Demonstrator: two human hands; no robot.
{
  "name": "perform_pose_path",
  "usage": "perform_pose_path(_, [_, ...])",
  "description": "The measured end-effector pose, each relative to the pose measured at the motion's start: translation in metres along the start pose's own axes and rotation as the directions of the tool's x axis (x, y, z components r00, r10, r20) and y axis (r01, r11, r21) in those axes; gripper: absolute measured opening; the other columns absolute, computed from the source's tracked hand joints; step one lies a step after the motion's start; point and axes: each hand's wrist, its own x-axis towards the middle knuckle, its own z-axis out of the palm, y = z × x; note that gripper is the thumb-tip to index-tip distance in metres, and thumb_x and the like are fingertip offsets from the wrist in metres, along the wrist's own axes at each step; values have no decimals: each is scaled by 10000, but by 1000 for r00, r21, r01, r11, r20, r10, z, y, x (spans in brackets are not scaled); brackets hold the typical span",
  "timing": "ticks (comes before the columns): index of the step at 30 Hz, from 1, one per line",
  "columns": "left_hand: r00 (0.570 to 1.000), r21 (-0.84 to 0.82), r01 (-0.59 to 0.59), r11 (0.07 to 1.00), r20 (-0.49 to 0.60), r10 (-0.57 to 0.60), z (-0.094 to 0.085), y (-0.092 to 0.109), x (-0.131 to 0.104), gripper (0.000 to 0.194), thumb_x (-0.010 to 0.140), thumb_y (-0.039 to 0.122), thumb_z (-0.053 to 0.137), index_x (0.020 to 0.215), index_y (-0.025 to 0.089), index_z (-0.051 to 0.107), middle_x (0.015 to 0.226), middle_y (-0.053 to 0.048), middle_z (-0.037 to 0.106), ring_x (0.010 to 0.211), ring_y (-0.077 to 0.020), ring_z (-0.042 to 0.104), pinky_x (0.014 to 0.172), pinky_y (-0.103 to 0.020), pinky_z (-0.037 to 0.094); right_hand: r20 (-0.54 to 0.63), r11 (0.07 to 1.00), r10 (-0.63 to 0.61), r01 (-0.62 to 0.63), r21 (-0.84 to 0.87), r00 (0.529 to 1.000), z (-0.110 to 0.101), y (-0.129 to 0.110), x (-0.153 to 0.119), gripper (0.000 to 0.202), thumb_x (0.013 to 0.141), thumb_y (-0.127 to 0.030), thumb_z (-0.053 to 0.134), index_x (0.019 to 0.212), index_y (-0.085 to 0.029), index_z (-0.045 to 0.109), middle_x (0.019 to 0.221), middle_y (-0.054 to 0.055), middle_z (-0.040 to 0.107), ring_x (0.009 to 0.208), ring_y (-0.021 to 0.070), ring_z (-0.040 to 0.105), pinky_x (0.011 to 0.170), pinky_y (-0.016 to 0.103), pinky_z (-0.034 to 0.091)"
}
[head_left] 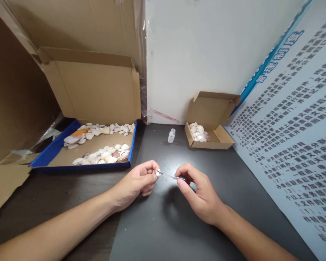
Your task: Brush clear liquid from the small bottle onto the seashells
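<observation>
Between the thumb and fingers of my left hand (142,178) is a small white shell (158,173), mostly covered by the fingertips. My right hand (199,192) pinches the dark cap end of a slim applicator brush (170,176). Its thin, pale stem points left, and the dark tip is at the shell; whether it presses on it I cannot tell. Beyond both hands, a small clear bottle (171,136) with a whitish label stands upright on the dark grey mat (149,224).
At the left, a blue-edged cardboard box (78,168) with its lid raised holds many shells (105,155) in two groups. A smaller open cardboard box (212,145) at the back right holds more shells (197,132). A white panel (195,54) and a printed poster (293,119) stand behind.
</observation>
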Motion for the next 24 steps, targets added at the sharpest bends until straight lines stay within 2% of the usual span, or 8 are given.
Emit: perform_pose_path(24, [1000, 11, 0, 1000, 4, 0, 2, 1, -1, 250, 798, 299, 698, 795, 193, 472, 572, 91, 367, 478, -53, 264, 453, -198, 231, 30, 1000, 1, -1, -16, 1000, -1, -1, 1, 92, 931, -216, 455, 914, -208, 545, 776, 1, 548, 653, 150, 495, 602, 275, 416])
